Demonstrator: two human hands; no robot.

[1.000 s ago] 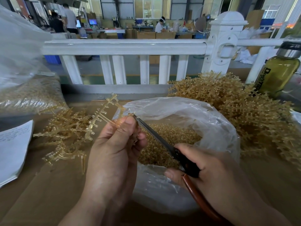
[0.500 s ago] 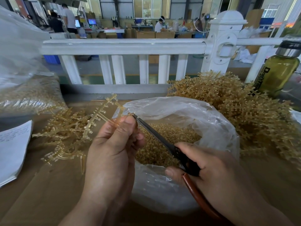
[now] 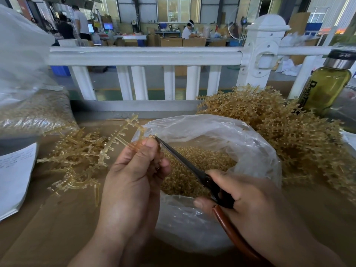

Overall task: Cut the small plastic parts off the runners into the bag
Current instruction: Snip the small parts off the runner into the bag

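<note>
Head view: left grip pinches runner, right grip holds scissors; tip just beside thumb could nick it if runner slips.

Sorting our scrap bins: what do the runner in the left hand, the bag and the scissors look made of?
The runner: translucent amber plastic, glossy; light shows through its branches. The bag: thin clear plastic film, creased and shiny. The scissors: dark metal blades, probably steel; the reddish-brown handle looks plastic- or rubber-coated.
</note>
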